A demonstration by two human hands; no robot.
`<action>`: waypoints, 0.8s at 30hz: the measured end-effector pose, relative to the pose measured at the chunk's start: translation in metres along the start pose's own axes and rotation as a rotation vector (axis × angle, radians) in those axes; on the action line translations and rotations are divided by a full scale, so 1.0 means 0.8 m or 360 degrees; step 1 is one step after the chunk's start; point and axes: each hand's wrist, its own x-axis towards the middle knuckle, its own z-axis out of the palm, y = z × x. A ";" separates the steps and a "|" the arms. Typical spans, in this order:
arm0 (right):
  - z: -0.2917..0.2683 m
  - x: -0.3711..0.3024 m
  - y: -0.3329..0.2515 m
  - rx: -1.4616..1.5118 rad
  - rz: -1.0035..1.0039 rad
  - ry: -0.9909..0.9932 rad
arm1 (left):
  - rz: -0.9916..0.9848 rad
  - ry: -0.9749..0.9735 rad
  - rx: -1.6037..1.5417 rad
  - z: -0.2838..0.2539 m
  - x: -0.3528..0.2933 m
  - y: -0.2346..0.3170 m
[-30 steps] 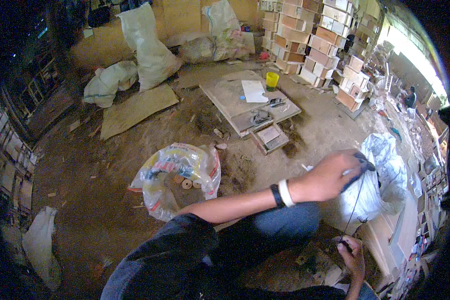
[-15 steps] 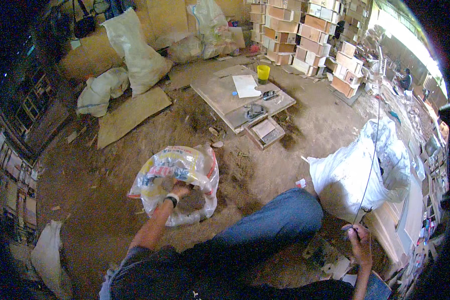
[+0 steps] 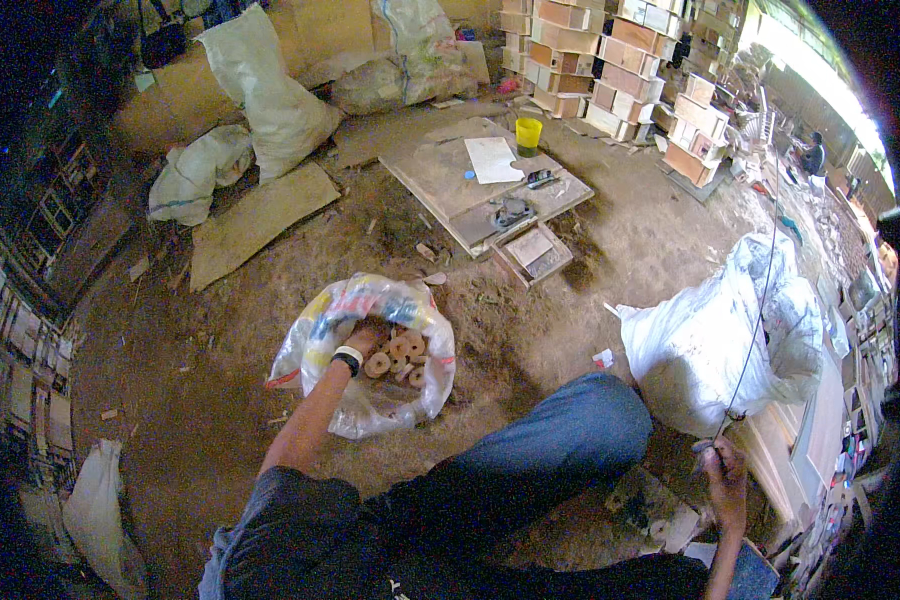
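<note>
Thin dark rod (image 3: 767, 290), long axis near vert., far end up & tilted slightly R, crosses view of white sack (image 3: 695, 335); R hand (image 3: 727, 475) closed round its lower end. L hand (image 3: 368, 336) inside clear plastic bag (image 3: 370, 418) beside tan holed discs (image 3: 396, 344); can't tell its grip.

The person wears a very dark shirt (image 3: 315, 530), its left sleeve (image 3: 305, 490) ending near the elbow, with a small white mark (image 3: 397, 588) (too tiny to make out) on the front. The trousers (image 3: 560, 435) are blue denim. The left wrist carries a white band (image 3: 350, 354) and, just beside it, a black band (image 3: 345, 365).
</note>
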 end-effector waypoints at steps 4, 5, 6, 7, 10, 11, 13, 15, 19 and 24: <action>0.004 0.003 0.009 0.0032 0.0016 -0.0023 | -0.0519 0.0023 -0.0154 0.047 -0.025 0.000; 0.006 0.003 0.014 -0.0031 0.0114 -0.0027 | -0.0610 0.0055 -0.0153 0.052 -0.031 0.011; 0.009 0.004 0.019 0.0018 0.0041 0.0014 | -0.0689 0.0089 -0.0156 0.054 -0.037 0.021; 0.010 0.004 0.025 0.0017 0.0020 0.0054 | -0.0772 0.0128 -0.0162 0.060 -0.044 0.033; 0.015 0.004 0.037 -0.0150 -0.0199 0.0195 | -0.0864 0.0371 -0.0209 0.085 -0.063 0.052; 0.017 0.004 0.038 -0.0163 -0.0171 0.0207 | -0.0825 0.0451 -0.0227 0.096 -0.067 0.052; 0.017 0.003 0.038 -0.0146 -0.0135 0.0202 | -0.0489 0.0631 0.0296 0.113 -0.073 0.043; 0.013 0.002 0.034 -0.0172 -0.0053 0.0164 | -0.0491 0.0374 -0.0009 0.120 -0.081 0.034; 0.004 0.003 0.025 0.0060 -0.0128 0.0023 | -0.0581 0.0071 -0.0302 0.108 -0.098 0.052; 0.005 0.002 0.018 0.0014 -0.0226 0.0175 | -0.0667 -0.0022 -0.0346 0.074 -0.115 0.099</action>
